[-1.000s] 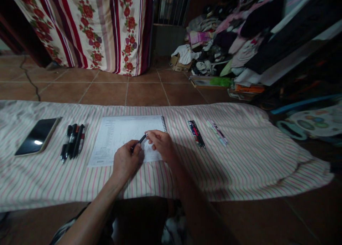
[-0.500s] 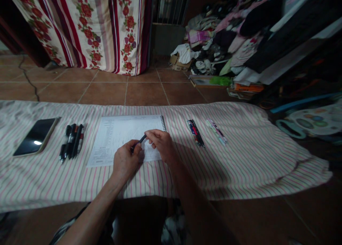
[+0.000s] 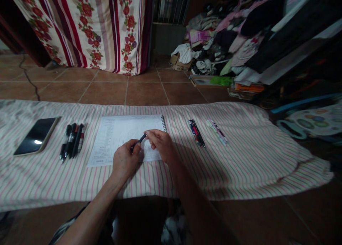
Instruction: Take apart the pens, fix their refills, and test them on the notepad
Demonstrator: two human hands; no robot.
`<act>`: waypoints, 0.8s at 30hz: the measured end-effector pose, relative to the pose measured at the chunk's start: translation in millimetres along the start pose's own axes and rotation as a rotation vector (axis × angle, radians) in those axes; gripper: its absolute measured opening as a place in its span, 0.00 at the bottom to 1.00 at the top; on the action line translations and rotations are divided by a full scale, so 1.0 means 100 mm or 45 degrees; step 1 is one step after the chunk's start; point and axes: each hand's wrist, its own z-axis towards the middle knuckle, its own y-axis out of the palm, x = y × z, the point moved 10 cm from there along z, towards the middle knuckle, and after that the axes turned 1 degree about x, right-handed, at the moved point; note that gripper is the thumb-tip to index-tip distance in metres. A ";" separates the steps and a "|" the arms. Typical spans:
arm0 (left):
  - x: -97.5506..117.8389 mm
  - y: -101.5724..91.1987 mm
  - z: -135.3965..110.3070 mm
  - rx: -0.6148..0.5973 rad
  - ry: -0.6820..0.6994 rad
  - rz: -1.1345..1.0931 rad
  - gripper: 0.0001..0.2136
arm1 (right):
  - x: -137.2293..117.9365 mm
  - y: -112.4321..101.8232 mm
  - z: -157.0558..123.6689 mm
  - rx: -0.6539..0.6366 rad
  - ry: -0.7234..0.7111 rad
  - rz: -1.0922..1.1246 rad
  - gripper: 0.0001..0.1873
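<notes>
A dark pen (image 3: 139,141) is held between both hands over a spiral notebook (image 3: 128,125) with printed or written marks on its page. My left hand (image 3: 127,157) is closed around the pen's lower part. The fingertips of my right hand (image 3: 159,141) pinch its upper end. To the left of the notebook lies a row of several dark pens and markers (image 3: 71,141). Right of it rest a bundle of slim pens (image 3: 196,133) and, farther over, a few pale pens (image 3: 217,131).
A phone (image 3: 36,135) lies at the left on the striped cloth (image 3: 253,156). Beyond the cloth-covered surface are a tiled floor (image 3: 107,88), a floral curtain (image 3: 107,27) and a heap of clothes (image 3: 227,35). A colourful plastic item (image 3: 317,120) stands at the far right.
</notes>
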 end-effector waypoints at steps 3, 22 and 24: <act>0.01 -0.02 -0.01 0.009 0.005 -0.004 0.13 | 0.01 0.01 -0.01 -0.011 0.031 0.023 0.14; 0.03 0.00 -0.01 -0.010 0.020 0.128 0.14 | 0.01 -0.03 -0.02 0.020 0.028 0.056 0.13; 0.04 -0.01 -0.01 -0.001 0.027 0.136 0.14 | 0.00 -0.01 -0.04 0.002 0.049 0.048 0.14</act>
